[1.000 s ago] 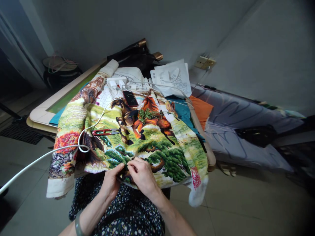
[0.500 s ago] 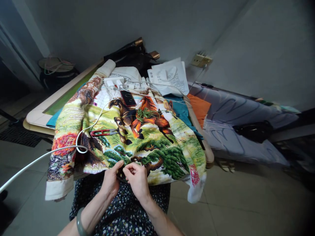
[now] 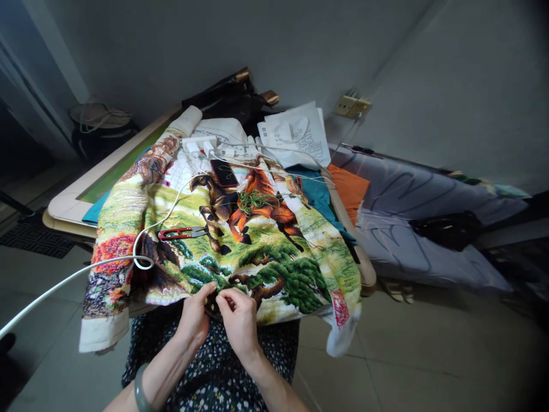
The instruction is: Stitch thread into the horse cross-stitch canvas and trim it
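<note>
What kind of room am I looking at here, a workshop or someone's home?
Most likely a home room used for needlework. Both hands, left hand and right hand, pinch the near edge of a horse-pattern embroidered cloth spread over a table, with red thread snips on it and bedding alongside.

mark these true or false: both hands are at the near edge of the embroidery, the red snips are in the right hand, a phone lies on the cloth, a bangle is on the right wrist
1. Both the left hand and the right hand are at the near edge of the embroidered cloth. True.
2. The red snips are in the right hand. False: they lie on the cloth, apart from both hands.
3. A phone lies on the cloth. True.
4. A bangle is on the right wrist. False: it is on the left wrist.
</note>
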A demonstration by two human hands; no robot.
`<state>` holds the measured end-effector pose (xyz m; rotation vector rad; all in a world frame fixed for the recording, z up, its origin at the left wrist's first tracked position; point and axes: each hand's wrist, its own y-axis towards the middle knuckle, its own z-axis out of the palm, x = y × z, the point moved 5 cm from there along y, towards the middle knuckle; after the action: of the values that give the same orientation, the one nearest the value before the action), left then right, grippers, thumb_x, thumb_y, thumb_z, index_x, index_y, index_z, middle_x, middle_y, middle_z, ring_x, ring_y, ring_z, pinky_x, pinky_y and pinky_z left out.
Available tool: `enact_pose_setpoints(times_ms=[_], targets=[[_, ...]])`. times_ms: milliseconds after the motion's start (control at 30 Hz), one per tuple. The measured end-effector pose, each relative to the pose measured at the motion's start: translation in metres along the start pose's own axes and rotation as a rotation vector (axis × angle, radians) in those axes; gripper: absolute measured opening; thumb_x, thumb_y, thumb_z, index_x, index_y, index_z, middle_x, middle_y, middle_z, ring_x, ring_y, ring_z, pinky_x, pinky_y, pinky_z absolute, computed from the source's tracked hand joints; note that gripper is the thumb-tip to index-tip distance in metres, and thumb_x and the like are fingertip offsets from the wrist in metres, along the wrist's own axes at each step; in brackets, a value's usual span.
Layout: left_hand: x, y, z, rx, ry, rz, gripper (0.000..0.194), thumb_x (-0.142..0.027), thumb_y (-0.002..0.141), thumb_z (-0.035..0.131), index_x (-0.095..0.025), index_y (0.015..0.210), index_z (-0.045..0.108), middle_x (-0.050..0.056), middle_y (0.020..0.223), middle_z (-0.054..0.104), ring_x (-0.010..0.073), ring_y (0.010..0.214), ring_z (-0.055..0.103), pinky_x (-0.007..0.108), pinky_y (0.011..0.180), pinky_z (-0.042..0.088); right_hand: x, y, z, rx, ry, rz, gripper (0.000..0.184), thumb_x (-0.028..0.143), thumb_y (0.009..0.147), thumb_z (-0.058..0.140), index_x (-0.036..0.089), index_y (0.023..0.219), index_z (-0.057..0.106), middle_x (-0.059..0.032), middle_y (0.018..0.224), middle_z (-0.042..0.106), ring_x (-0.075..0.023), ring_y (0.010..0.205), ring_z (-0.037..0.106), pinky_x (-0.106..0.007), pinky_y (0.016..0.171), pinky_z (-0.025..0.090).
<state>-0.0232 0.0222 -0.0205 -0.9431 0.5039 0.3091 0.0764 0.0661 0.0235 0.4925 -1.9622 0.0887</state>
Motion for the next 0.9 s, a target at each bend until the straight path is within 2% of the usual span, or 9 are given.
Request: enact_pose_setpoints(times_ms=[233, 467, 633, 767, 833, 900], targets=[[0.003, 0.001, -0.002, 0.027, -0.018, -0.006, 0.024, -0.023, 0.046, 0.09, -0.013, 0.062, 0.074, 0.0, 0.059, 0.067, 0.0114, 0.055, 0.055, 0.026, 0.054, 0.042, -0.003, 0.002, 0.003, -0.01, 0.073, 0.044, 0.017, 0.016, 0.083, 0.058, 0.018, 0.07, 0.069, -0.0033, 0.069, 0.069, -0.0168, 0.065, 0.062, -0.024, 0.057, 0.044], [0.007, 0.002, -0.005, 0.069, -0.025, -0.056, 0.031, -0.026, 0.041, 0.095, -0.013, 0.056, 0.071, -0.002, 0.054, 0.064, 0.011, 0.052, 0.053, 0.025, 0.052, 0.041, -0.012, 0.001, 0.007, 0.063, 0.226, 0.236, 0.012, 0.023, 0.082, 0.062, 0.018, 0.072, 0.067, 0.0003, 0.059, 0.063, -0.0138, 0.05, 0.057, -0.023, 0.049, 0.045], [0.008, 0.001, -0.004, 0.137, -0.015, -0.068, 0.033, -0.03, 0.043, 0.095, -0.012, 0.055, 0.071, -0.001, 0.052, 0.063, 0.0105, 0.049, 0.051, 0.025, 0.049, 0.039, -0.017, 0.002, 0.011, 0.036, 0.302, 0.311, 0.011, 0.028, 0.082, 0.063, 0.018, 0.076, 0.063, -0.0003, 0.063, 0.063, -0.0144, 0.05, 0.06, -0.023, 0.047, 0.047], [0.006, -0.001, -0.004, 0.136, -0.046, -0.066, 0.03, -0.028, 0.042, 0.095, -0.012, 0.058, 0.074, 0.001, 0.056, 0.069, 0.0121, 0.055, 0.057, 0.025, 0.056, 0.046, -0.01, 0.011, 0.001, 0.051, 0.235, 0.211, 0.014, 0.026, 0.083, 0.066, 0.017, 0.093, 0.065, -0.0002, 0.069, 0.066, -0.0149, 0.055, 0.063, -0.023, 0.053, 0.05], [0.006, -0.002, -0.005, 0.127, -0.058, -0.072, 0.031, -0.025, 0.04, 0.094, -0.012, 0.062, 0.077, 0.003, 0.062, 0.073, 0.0139, 0.061, 0.061, 0.026, 0.063, 0.049, -0.001, 0.018, -0.008, 0.043, 0.097, 0.1, 0.023, 0.025, 0.085, 0.066, 0.017, 0.107, 0.066, 0.0, 0.07, 0.066, -0.0156, 0.059, 0.064, -0.023, 0.058, 0.051], [0.006, -0.001, -0.006, 0.128, -0.063, -0.071, 0.031, -0.024, 0.04, 0.093, -0.011, 0.064, 0.078, 0.004, 0.065, 0.076, 0.0146, 0.065, 0.063, 0.026, 0.066, 0.05, 0.009, 0.026, -0.013, 0.077, -0.065, -0.02, 0.025, 0.022, 0.087, 0.066, 0.018, 0.111, 0.069, -0.0002, 0.07, 0.068, -0.0161, 0.064, 0.065, -0.024, 0.063, 0.049]])
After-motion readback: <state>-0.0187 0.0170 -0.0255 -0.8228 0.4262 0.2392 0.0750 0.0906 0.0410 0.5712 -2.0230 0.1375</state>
